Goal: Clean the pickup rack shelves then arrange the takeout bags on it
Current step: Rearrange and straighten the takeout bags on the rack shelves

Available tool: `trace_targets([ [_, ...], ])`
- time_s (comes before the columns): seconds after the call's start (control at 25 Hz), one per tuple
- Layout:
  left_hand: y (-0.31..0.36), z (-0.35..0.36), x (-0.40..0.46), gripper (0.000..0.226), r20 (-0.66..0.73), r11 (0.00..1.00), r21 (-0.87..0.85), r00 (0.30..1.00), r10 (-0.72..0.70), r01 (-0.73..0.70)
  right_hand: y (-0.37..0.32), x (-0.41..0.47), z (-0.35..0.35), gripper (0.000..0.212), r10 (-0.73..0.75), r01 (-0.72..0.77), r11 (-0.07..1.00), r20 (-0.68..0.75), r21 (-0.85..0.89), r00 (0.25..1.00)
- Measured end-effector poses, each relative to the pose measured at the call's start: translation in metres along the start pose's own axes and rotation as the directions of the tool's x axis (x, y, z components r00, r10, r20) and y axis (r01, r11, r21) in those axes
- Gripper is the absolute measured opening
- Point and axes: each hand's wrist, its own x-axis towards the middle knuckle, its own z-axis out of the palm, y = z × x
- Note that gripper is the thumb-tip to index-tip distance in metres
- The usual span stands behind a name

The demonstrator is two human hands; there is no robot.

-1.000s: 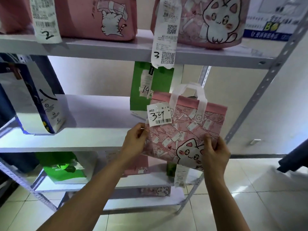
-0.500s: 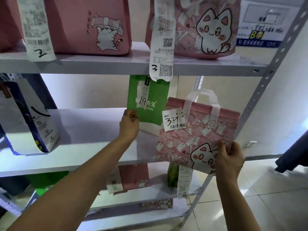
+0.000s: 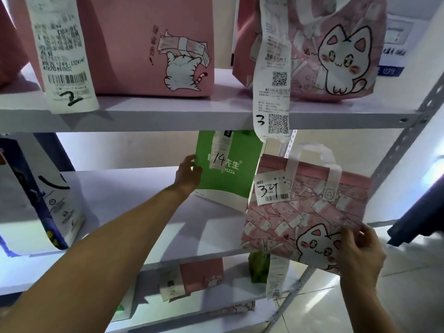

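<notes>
Left hand (image 3: 188, 173) fingers grip the green bag (image 3: 225, 169) on the shelf (image 3: 134, 212); right hand (image 3: 358, 251) fingers pinch the pink bag (image 3: 305, 212).

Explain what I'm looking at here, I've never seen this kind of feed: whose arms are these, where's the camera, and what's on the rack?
There is no machine: a person works bare-handed, and the single camera sits on their head, looking forward and down. The left hand grips the left edge of the green pizza bag marked 14, which stands on the middle shelf. The right hand holds the lower right corner of the pink cat bag tagged 34, at the shelf's front right. On the top shelf stand two more pink bags, with receipts marked 2 and 3. A blue and white bag stands at the left.
</notes>
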Motion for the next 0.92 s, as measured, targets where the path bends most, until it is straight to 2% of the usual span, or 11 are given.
trace_targets([
  [0.12,-0.007,0.001,0.004,0.029,-0.082,1.0,-0.002,0.997,0.002,-0.002,-0.003,-0.002,0.004,0.011,0.003,-0.003,1.0,-0.008,0.004,1.0],
  [0.24,-0.02,-0.012,-0.003,0.021,-0.124,0.999,0.008,0.992,0.034,-0.034,-0.003,0.002,0.012,0.014,0.003,-0.003,1.0,-0.002,0.005,1.0],
  [0.36,-0.031,-0.037,-0.015,0.021,-0.208,0.998,0.04,0.977,0.048,-0.041,-0.001,0.009,0.029,0.019,0.0,0.0,1.0,0.04,0.011,0.999],
  [0.48,-0.04,-0.067,-0.029,0.022,-0.289,0.999,0.044,0.957,-0.004,0.017,0.001,0.013,0.053,0.016,-0.009,0.008,1.0,0.096,0.013,0.995],
  [0.64,-0.06,-0.108,-0.052,0.023,-0.357,0.998,-0.004,0.933,-0.055,0.058,0.005,0.027,0.084,0.009,-0.056,0.054,0.998,0.182,0.019,0.982],
  [0.72,-0.069,-0.122,-0.065,0.019,-0.379,0.995,-0.086,0.922,-0.082,0.053,0.008,0.034,0.099,0.01,-0.066,0.062,0.998,0.223,0.023,0.973],
  [0.8,-0.073,-0.131,-0.081,0.018,-0.432,0.988,-0.143,0.896,-0.107,0.05,0.012,0.041,0.111,0.012,-0.047,0.043,0.999,0.266,0.02,0.963],
  [0.92,-0.08,-0.139,-0.102,0.021,-0.538,0.995,-0.071,0.837,-0.095,0.067,0.012,0.055,0.127,0.02,0.007,-0.019,0.999,0.284,0.04,0.959],
])
